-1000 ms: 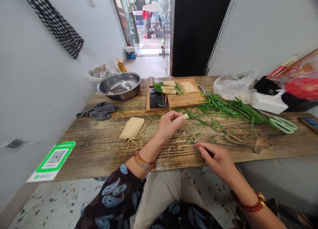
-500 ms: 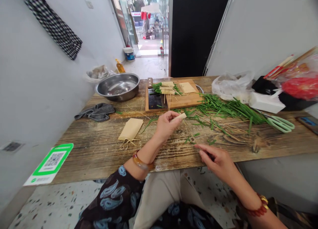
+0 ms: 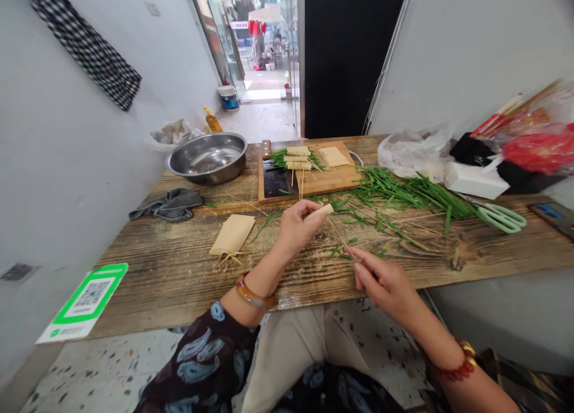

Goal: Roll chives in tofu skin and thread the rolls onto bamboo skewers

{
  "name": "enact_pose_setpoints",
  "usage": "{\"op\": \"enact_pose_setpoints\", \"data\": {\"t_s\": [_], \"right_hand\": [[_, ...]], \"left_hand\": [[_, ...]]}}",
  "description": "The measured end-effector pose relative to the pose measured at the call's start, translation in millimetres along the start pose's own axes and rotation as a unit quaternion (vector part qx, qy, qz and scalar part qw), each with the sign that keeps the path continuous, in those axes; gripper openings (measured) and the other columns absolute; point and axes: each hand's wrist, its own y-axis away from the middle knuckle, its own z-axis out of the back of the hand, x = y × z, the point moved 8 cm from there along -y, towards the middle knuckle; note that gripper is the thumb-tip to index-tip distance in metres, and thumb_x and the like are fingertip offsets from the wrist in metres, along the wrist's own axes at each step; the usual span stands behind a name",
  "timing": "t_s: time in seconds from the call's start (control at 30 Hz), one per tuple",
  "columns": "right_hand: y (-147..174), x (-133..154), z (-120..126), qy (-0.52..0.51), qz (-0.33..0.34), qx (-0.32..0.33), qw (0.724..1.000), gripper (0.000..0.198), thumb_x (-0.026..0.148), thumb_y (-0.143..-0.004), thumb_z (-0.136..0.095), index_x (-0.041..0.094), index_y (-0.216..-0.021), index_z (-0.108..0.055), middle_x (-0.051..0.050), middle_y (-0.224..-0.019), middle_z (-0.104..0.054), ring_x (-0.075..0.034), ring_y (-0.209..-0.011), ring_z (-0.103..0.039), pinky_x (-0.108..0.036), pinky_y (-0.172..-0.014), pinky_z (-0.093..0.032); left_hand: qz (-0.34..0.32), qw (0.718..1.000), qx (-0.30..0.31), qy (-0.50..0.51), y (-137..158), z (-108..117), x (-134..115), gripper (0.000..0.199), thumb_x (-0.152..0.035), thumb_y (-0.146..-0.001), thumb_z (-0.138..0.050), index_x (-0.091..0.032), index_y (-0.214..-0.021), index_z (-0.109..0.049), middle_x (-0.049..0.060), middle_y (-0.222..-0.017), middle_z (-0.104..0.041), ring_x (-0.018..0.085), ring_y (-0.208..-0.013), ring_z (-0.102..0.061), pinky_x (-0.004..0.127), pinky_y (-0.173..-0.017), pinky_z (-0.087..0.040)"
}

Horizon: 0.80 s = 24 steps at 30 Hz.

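My left hand [image 3: 296, 226] is closed around a small pale-yellow roll [image 3: 324, 211] that looks like rolled tofu skin. Between the fingertips of my right hand [image 3: 386, 283] is a thin wooden skewer [image 3: 339, 235], slanting up toward the roll; whether its tip enters the roll I cannot tell. To the left lies a stack of tofu skin sheets [image 3: 233, 232] with thin strips at its lower end. Beyond my hands, finished-looking tofu skin rolls [image 3: 298, 158] with green chives inside sit skewered on the cutting board [image 3: 341, 177]. Cut chives [image 3: 403, 193] are heaped to the right.
A cleaver [image 3: 274, 180] lies on the board beside more sheets [image 3: 334, 156]. Around the wooden table [image 3: 170, 269] are a steel basin [image 3: 208, 156], a grey cloth [image 3: 173, 204], green-handled scissors [image 3: 502, 217], a white box [image 3: 475, 179] and plastic bags [image 3: 415, 153].
My right hand has moved slightly up and left, toward the roll, with the skewer. My left hand keeps its hold. The whole view has shifted a little.
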Motion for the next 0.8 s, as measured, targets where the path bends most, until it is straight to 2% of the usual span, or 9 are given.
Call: {"op": "enact_pose_setpoints", "data": {"t_s": [0.13, 0.33, 0.63, 0.8], "right_hand": [[-15, -1, -5, -0.022, 0.000, -0.010, 1.000, 0.043, 0.029, -0.096, -0.034, 0.014, -0.133, -0.049, 0.002, -0.061, -0.059, -0.010, -0.046, -0.052, -0.021, -0.050, -0.043], [-26, 2, -7, 0.012, 0.024, -0.054, 0.998, 0.043, 0.025, -0.094, -0.036, 0.015, -0.134, -0.051, 0.003, -0.055, -0.057, -0.011, -0.050, -0.053, -0.023, -0.057, -0.044], [-25, -3, -4, 0.003, -0.002, -0.047, 0.999, 0.044, 0.026, -0.094, -0.037, 0.016, -0.133, -0.052, 0.004, -0.049, -0.056, -0.010, -0.043, -0.049, -0.021, -0.050, -0.041], [-27, -3, -3, -0.006, -0.009, -0.043, 0.999, 0.043, 0.026, -0.094, -0.037, 0.016, -0.132, -0.054, 0.004, -0.049, -0.056, -0.010, -0.042, -0.049, -0.021, -0.049, -0.041]], "left_hand": [[-0.008, 1.000, 0.016, -0.019, 1, -3, -2, 0.014, -0.023, -0.069, -0.067, -0.014, -0.078, -0.064, -0.001, -0.068, -0.062, 0.008, -0.059, -0.050, 0.019, -0.055, -0.037], [-0.008, 0.999, 0.032, -0.005, 2, -5, -3, 0.013, -0.023, -0.068, -0.067, -0.015, -0.079, -0.065, -0.001, -0.071, -0.063, 0.010, -0.063, -0.053, 0.020, -0.059, -0.040], [-0.017, 0.999, 0.038, -0.022, 2, -7, -4, 0.012, -0.021, -0.069, -0.066, -0.016, -0.080, -0.064, 0.001, -0.078, -0.065, 0.012, -0.071, -0.057, 0.022, -0.065, -0.043], [-0.036, 0.999, 0.018, -0.031, 3, -5, -8, 0.017, -0.017, -0.067, -0.066, -0.016, -0.084, -0.060, 0.000, -0.078, -0.062, 0.012, -0.072, -0.057, 0.021, -0.066, -0.043]]}}
